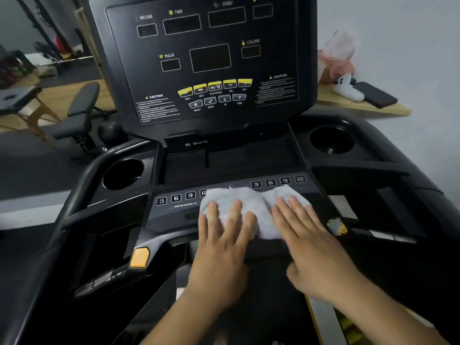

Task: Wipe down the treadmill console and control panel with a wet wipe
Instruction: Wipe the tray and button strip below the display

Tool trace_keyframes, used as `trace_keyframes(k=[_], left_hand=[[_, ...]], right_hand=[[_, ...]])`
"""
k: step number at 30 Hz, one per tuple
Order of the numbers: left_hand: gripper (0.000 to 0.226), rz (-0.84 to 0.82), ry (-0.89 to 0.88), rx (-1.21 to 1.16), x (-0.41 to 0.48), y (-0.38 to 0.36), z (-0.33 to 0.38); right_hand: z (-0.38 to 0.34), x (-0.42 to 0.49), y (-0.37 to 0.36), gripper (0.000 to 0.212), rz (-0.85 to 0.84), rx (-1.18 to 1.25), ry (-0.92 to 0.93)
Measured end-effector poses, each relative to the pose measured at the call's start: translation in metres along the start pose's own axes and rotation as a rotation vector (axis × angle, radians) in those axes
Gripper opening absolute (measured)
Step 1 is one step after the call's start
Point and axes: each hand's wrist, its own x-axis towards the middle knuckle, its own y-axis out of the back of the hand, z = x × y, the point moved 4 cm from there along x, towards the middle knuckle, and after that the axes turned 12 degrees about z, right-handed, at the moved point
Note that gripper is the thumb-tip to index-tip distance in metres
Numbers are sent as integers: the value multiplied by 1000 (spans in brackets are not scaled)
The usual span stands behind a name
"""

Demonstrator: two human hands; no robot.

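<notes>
Your wet wipe (257, 204) lies spread across the middle of the control panel (171, 212), reaching its front edge. Your left hand (224, 242) and right hand (308, 240) press flat on it side by side, fingers straight, below the upright console (211, 58).

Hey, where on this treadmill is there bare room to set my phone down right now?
The recessed tray between the left cup holder and right cup holder looks bare, and both holders look free too. Crowded: the button panel, where the left hand and right hand press the wet wipe flat.
</notes>
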Motion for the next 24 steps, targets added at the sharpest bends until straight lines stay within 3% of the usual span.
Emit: trace_keyframes(k=[6, 12, 16, 19, 24], left_hand=[[99, 16, -1, 64, 47, -1, 26], [87, -7, -17, 59, 36, -6, 19], [85, 40, -14, 53, 5, -5, 17], [85, 74, -16, 23, 5, -5, 23], [84, 156, 97, 16, -26, -3, -25]], right_hand=[[42, 32, 9, 112, -23, -63, -193], [11, 18, -3, 116, 37, -88, 39], [49, -17, -10, 130, 42, -103, -84], [41, -8, -13, 127, 65, -110, -150], [-18, 13, -19, 126, 60, -56, -5]])
